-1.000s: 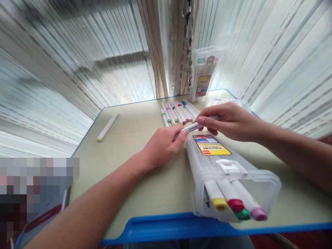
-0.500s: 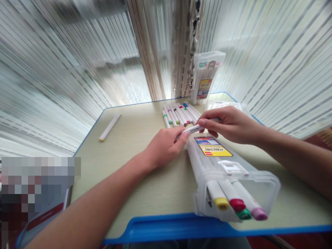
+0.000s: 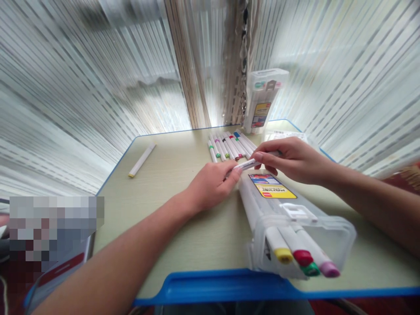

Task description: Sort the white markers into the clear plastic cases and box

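Left grip [image 3: 215, 183]: thumb and fingers pinched together on one end of a white marker [image 3: 246, 165]. Right grip [image 3: 292, 159]: thumb and fingertips closed on the same marker's other end, part of it hidden by the fingers. Marker is between both grips, slanting up toward the right one, dark print on its barrel, held above the surface [image 3: 170, 166].

Just below the grips, toward the wearer: clear plastic box [image 3: 252, 199] on its side, yellow-and-blue label [image 3: 272, 186] up, white latch [image 3: 298, 211] near its front. Markers inside show a yellow cap [image 3: 282, 255], red cap [image 3: 302, 258], green cap [image 3: 310, 269] and purple cap [image 3: 329, 270] at the end away from the grips.

Just beyond the left grip: row of markers [image 3: 229, 147] side by side, too blurred to count. Well left of the left grip: lone marker [image 3: 142, 161], yellow at its near end, lying slanted. Beyond the right grip: second box [image 3: 262, 103] standing upright; closer behind that grip, a clear case [image 3: 285, 134], partly covered by the hand. Striped curtain [image 3: 98, 65] past everything.
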Available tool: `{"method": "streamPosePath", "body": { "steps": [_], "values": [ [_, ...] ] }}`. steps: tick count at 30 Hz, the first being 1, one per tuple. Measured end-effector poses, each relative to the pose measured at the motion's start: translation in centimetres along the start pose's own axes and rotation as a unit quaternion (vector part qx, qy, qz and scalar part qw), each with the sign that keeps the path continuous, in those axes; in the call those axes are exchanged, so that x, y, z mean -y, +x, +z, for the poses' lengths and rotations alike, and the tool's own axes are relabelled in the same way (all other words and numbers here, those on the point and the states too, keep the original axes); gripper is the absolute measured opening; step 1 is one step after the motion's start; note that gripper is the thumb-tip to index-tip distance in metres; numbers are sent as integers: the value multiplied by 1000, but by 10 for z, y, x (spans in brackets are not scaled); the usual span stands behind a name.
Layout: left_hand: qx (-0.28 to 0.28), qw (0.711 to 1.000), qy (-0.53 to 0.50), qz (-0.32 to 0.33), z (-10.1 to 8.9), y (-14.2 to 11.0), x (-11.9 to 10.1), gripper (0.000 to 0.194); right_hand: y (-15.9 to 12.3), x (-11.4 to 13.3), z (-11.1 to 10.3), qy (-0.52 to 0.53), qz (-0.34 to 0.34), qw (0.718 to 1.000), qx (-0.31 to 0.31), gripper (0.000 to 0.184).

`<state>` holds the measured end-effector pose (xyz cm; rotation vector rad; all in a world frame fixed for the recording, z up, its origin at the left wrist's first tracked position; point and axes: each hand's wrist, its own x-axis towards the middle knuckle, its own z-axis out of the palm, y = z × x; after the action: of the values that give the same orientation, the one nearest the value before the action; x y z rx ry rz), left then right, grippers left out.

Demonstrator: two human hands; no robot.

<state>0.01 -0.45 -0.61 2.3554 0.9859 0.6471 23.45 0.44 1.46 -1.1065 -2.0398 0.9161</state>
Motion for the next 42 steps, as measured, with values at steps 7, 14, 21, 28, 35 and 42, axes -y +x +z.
{"method": "streamPosePath", "body": {
  "steps": [7, 14, 21, 28, 35, 42],
  "values": [
    [-4, 1000, 6, 3, 0, 0, 0, 32, 0, 2, 1, -3, -6, 1000, -8, 38],
    [-5, 1000, 11, 2, 0, 0, -1, 34, -1, 1, 1, 3, -1, 1000, -1, 36],
    [-4, 1000, 10, -3, 0, 0, -2, 34, -1, -2, 0, -15, 4, 1000, 5, 38],
    [-2, 1000, 13, -7, -1, 0, -2, 34, -1, -4, 0, -20, 6, 1000, 6, 39],
    [-4, 1000, 14, -9, 0, 0, -2, 34, -1, -5, 0, -23, 6, 1000, 4, 39],
    [-7, 1000, 20, -5, 0, 0, -2, 34, -1, -4, 0, -28, 4, 1000, 7, 40]
  ]
}}
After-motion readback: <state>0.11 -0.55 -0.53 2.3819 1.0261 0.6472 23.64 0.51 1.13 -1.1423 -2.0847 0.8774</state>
